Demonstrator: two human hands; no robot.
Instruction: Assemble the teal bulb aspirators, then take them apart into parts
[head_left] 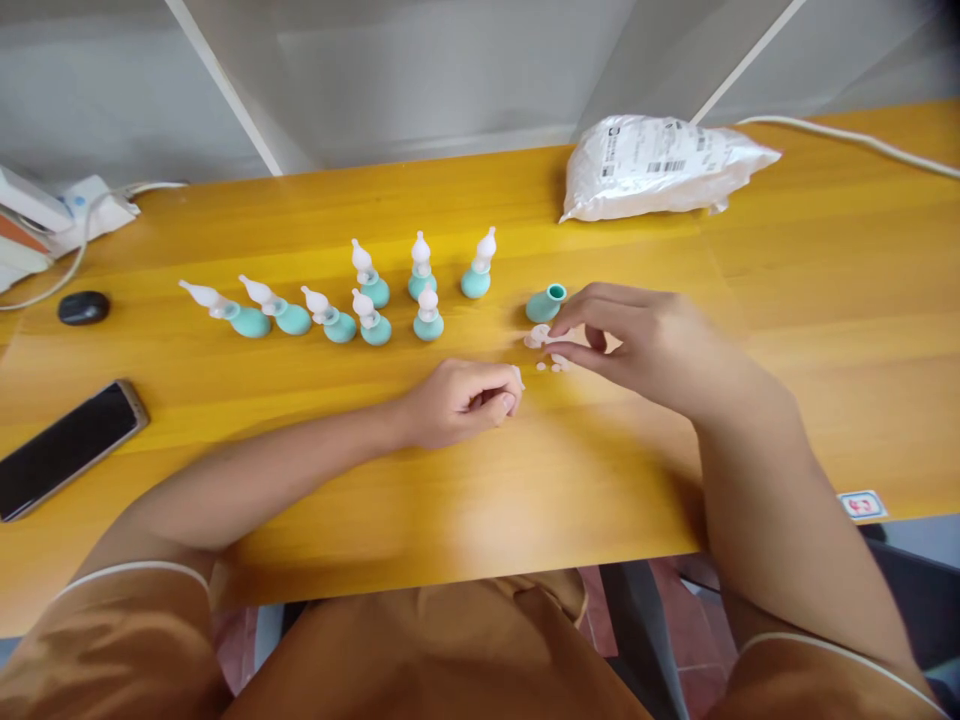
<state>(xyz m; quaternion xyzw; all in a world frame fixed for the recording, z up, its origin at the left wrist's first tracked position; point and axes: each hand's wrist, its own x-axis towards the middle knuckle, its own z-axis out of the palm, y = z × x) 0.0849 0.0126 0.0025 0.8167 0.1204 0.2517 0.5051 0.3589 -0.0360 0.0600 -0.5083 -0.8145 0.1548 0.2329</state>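
Observation:
My left hand (469,402) is curled closed above the table, with a bit of a small white piece (519,376) showing at its fingers; most of it is hidden. To the right, my right hand (637,345) has thumb and forefinger pinched at a small whitish plastic piece (539,336) on the table. Several tiny pale discs (541,367) lie just below those fingertips. Behind them is a teal bulb (545,303) with an open mouth. Several teal bulbs with white pointed nozzles, such as this bulb-and-nozzle piece (478,268), stand or lean in two rough rows to the left.
A white plastic package (667,168) with printed labels lies at the back right of the wooden table (450,510). On the left are a phone (71,445), a small black object (83,308) and a white cable (79,255). A small sticker (862,505) is at the front right edge.

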